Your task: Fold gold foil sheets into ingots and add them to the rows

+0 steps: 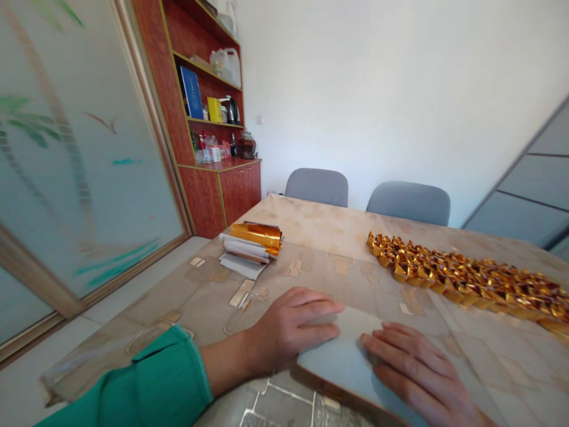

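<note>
A pale sheet of paper (340,350) lies in front of me at the near edge of the table, with a brownish-gold edge along its near side. My left hand (296,323) rests on the sheet's left part, fingers stretched out and thumb hidden. On its right part lies my right hand (415,365), fingers extended over the surface. Beyond my left hand sits a loose stack of gold and white foil paper (255,240), with curled edges. To the right, many folded gold foil pieces (462,276) stand packed in rows.
A patterned cover (306,228) lies over the table. Two grey chairs (316,185) stand at its far side. A red-brown shelf cabinet (237,187) with bottles and jugs is at the back left, beside a frosted sliding door (111,196) with palm pictures.
</note>
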Available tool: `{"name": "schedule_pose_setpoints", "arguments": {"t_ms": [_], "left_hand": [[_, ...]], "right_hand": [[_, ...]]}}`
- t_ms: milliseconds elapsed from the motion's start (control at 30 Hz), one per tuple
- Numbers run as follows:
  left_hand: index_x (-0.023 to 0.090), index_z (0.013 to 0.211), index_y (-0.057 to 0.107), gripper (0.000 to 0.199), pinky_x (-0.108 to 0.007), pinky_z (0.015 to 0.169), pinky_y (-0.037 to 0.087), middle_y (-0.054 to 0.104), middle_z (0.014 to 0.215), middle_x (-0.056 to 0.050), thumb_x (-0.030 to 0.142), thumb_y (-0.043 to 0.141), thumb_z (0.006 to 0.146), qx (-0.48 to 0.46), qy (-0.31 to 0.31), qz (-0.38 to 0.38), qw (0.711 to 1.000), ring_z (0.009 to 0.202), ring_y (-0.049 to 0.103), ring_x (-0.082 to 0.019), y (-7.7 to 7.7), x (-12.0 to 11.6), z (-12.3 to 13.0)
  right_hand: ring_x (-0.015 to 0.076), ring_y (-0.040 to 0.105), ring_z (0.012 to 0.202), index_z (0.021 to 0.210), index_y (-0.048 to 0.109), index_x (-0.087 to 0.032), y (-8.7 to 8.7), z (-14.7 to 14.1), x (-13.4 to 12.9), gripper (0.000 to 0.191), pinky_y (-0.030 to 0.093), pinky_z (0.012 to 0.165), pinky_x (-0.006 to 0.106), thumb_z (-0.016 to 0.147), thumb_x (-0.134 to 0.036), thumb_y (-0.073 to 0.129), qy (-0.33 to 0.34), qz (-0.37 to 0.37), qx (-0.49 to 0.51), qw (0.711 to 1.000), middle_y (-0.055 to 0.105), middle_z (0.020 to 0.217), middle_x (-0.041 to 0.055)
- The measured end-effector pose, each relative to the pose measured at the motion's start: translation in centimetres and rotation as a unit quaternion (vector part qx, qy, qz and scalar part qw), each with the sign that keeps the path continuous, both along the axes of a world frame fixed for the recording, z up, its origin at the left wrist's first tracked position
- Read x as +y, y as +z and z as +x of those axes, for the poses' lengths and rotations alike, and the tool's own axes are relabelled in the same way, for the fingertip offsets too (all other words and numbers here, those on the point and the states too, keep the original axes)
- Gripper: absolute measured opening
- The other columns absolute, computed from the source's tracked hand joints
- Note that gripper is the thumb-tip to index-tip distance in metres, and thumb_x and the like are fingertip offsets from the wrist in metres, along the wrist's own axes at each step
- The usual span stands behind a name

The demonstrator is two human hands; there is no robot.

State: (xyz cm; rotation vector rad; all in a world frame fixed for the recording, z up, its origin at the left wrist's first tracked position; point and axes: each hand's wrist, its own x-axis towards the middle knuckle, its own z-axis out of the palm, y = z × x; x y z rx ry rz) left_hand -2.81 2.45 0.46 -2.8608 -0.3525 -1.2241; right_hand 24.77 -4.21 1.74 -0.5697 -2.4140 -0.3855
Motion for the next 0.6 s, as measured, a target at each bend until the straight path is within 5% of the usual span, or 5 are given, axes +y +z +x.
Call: {"name": "schedule_pose_setpoints", "arguments": {"t_ms": [233,400,600], "left_hand": [[0.020,0.121,0.061,0.028,-0.034,0.095,0.050,0.066,0.129,-0.009,0.023,0.054,0.095,0.202,-0.015,-0.084,0.976,0.112,0.063,-0.022,-0.5,-1.6,0.3],[0.020,0.112,0.062,0.025,-0.037,0.095,0.050,0.068,0.121,-0.009,0.024,0.060,0.088,0.211,-0.041,-0.096,0.972,0.108,0.063,-0.024,-0.7,-2.3,0.3],[0.019,0.094,0.063,0.015,-0.024,0.074,0.053,0.073,0.083,-0.003,0.016,0.049,0.095,0.162,0.000,-0.088,0.983,0.077,0.068,-0.015,-1.5,-2.6,0.5]], "right_hand": [[0.0157,0.072,0.098,0.094,0.066,-0.020,-0.5,0.2,-0.6,0.026,0.058,0.089,0.026,0.104,-0.022,0.042,-0.007,-0.085,-0.051,0.995,0.077,0.109,0.0050],[0.0167,0.071,0.099,0.099,0.066,-0.021,0.3,-0.3,-1.2,0.023,0.056,0.092,0.024,0.104,-0.026,0.044,0.003,-0.157,-0.082,0.984,0.078,0.107,0.0043],[0.0203,0.070,0.100,0.105,0.063,-0.023,1.2,0.0,-1.2,0.015,0.054,0.097,0.027,0.095,-0.033,0.059,0.019,-0.312,-0.029,0.950,0.076,0.105,0.0064]]}}
